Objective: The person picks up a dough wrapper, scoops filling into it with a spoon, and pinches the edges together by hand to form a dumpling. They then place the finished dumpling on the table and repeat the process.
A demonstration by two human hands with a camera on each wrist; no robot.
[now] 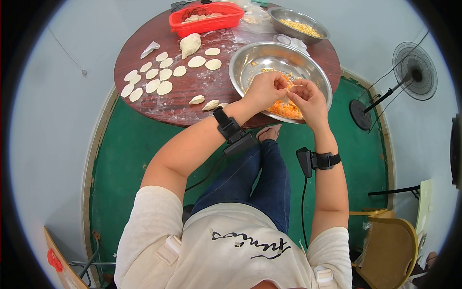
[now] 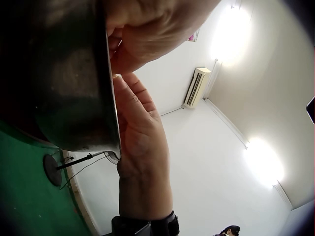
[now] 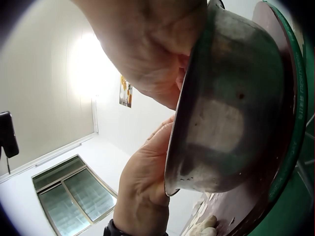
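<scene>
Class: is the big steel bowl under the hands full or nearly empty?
Nearly empty: the bowl shows mostly bare steel, with orange filling only at its near side.

Orange filling (image 1: 288, 109) sits under the hands in the silver bowl (image 1: 240, 62); left of them, pale wrappers (image 1: 153, 79) dot the dark reddish-brown table (image 1: 192, 91); beyond, a red tray (image 1: 204, 24).

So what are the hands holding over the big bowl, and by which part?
Both the left hand and right hand pinch a small dumpling by its edges, fingertips meeting over the steel bowl.
</scene>
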